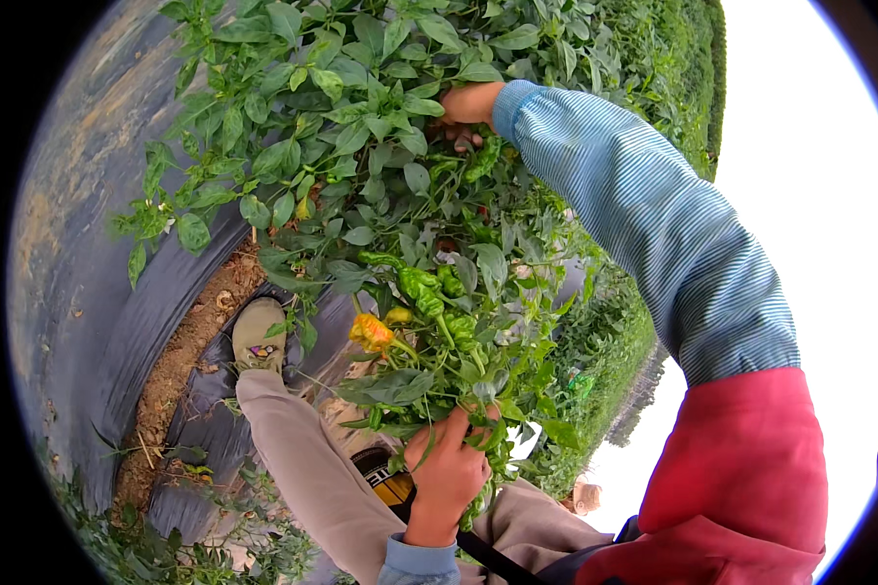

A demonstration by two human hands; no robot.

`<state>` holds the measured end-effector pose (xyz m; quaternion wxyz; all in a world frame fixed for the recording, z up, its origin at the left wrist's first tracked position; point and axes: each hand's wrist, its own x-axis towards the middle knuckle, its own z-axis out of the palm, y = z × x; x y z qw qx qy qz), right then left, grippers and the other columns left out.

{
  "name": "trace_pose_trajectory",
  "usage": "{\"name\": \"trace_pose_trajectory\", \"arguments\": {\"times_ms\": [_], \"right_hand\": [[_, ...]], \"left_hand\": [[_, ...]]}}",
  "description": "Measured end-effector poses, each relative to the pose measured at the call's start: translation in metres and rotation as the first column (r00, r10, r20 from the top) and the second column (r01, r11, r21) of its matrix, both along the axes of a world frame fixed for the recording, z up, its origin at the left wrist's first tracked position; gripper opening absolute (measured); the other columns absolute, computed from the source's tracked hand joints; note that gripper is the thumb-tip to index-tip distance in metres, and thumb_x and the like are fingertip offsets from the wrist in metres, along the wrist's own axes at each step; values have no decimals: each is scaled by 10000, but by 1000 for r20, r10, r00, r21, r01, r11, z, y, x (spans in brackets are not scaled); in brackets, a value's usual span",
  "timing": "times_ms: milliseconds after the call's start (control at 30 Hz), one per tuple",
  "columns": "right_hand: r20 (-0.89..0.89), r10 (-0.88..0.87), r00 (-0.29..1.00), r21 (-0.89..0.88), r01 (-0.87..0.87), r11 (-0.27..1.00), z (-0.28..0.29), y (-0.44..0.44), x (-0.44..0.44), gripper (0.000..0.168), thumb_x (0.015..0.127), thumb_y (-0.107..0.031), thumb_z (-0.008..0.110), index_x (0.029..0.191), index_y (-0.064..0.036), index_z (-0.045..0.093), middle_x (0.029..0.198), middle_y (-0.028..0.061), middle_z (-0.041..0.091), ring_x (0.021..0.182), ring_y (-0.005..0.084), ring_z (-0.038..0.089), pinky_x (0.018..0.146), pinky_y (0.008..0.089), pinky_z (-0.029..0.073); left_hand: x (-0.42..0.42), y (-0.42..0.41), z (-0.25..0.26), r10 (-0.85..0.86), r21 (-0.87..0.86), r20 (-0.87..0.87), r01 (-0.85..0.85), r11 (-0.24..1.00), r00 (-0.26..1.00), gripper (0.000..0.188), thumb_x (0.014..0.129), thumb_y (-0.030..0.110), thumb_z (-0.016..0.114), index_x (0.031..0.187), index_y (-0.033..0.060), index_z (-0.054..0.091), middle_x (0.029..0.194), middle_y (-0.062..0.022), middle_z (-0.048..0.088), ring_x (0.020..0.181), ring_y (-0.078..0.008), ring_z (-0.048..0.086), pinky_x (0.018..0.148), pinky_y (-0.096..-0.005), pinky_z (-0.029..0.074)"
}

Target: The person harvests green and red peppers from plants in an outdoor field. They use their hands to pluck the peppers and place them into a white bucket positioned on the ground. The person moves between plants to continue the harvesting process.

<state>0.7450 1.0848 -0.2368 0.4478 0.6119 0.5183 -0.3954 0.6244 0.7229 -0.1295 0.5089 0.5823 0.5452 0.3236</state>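
My left hand is closed around green peppers and leafy stems at lower centre. One wrinkled green pepper shows below its fingers. Just above this hand are several wrinkled green peppers and an orange-yellow pepper, amid leaves; whether they are held or hang on the plant cannot be told. My right hand reaches from a blue striped sleeve into the pepper plant. Its fingers are bent and partly hidden by leaves. Beside them is another green pepper.
Dark plastic mulch covers the ground at left, split by a strip of soil with dry debris. My shoe stands beside it. A black and yellow item lies by my legs. A straw hat shows farther off. Crop rows stretch away.
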Motion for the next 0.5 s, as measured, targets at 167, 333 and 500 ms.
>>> {"name": "trace_pose_trajectory", "arguments": {"times_ms": [167,333,500], "right_hand": [[-74,264,962,-63,-269,961,0,7,36,209,847,-96,431,863,3,614,790,130,654,628,155,627,565,350,487],[128,443,887,-159,-422,892,-72,-16,42,218,847,-147,448,903,-66,642,861,121,655,707,164,619,655,341,489],[-26,51,998,-29,-52,998,-116,-39,50,210,851,-179,478,962,-76,624,907,118,642,774,178,606,689,341,479]], "left_hand": [[7,-4,4,-94,-128,55,101,987,994,528,546,-17,571,1046,127,655,1067,-87,626,895,-265,605,725,-346,463],[9,-11,-1,-133,-281,120,163,946,984,565,537,-59,554,1063,127,641,1142,-81,588,964,-271,581,788,-359,462],[1,-12,-1,-146,-296,125,177,939,981,612,537,-77,551,1094,165,629,1195,-43,563,1017,-262,563,790,-362,450]]}}
